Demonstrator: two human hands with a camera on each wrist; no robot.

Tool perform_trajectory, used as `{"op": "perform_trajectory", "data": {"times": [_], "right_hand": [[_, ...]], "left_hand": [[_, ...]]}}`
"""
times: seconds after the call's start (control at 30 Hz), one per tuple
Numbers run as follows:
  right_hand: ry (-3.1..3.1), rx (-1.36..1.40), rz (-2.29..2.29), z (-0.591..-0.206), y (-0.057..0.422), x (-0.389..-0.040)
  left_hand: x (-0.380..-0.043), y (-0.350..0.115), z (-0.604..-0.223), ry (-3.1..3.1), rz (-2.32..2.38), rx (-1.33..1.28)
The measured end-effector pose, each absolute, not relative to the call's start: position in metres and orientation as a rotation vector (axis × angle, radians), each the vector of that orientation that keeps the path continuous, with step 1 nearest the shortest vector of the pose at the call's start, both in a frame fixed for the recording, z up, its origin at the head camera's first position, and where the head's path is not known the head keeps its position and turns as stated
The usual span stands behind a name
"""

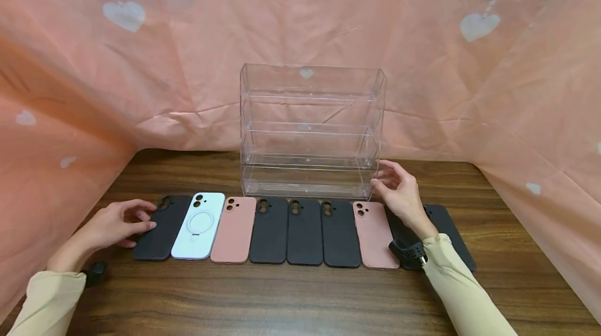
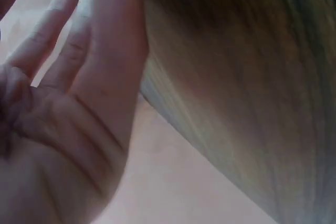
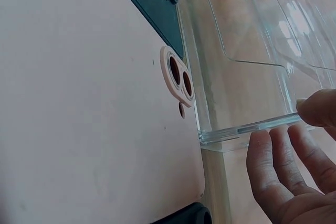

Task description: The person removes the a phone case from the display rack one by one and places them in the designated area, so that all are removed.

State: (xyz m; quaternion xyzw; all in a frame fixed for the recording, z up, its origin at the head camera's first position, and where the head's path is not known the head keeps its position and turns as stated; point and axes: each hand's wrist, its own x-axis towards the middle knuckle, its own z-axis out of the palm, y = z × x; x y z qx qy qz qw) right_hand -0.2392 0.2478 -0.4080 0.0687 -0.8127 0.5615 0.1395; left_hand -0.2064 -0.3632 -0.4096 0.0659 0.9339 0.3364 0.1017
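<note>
A clear tiered acrylic display rack point(image 1: 310, 174) stands at the back middle of the table. My right hand point(image 1: 401, 190) pinches the rack's right side panel near its base. In the right wrist view, the thumb lies on one side of that panel point(image 3: 262, 124) and several fingers on the other. My left hand point(image 1: 110, 224) rests at the left edge of a black phone case point(image 1: 161, 239), its fingers loosely bent and touching the case. The left wrist view shows mostly the palm point(image 2: 68, 129); its fingertips are largely hidden.
A row of phone cases lies in front of the rack: a white case point(image 1: 194, 242) with a ring, a pink case point(image 1: 233, 237), several black cases point(image 1: 305, 237), and another pink case point(image 1: 375, 242). Pink curtains point(image 1: 188, 64) enclose the wooden table point(image 1: 263, 299).
</note>
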Motion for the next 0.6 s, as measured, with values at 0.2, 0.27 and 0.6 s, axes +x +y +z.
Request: {"op": "perform_trajectory", "data": {"times": [0.2, 0.27, 0.6], "right_hand": [[-2.415, 0.174, 1.544, -0.404, 0.251, -0.237], [-2.449, 0.173, 1.48, -0.402, 0.253, -0.236], [-2.538, 0.345, 0.799, -0.396, 0.271, -0.214]], "left_hand": [[-0.209, -0.349, -0.4, 3.037, 0.682, 0.314], [-0.209, -0.34, -0.396, 3.132, 0.671, 0.34], [-0.192, -0.272, -0.39, 3.362, 0.692, 0.287]]}}
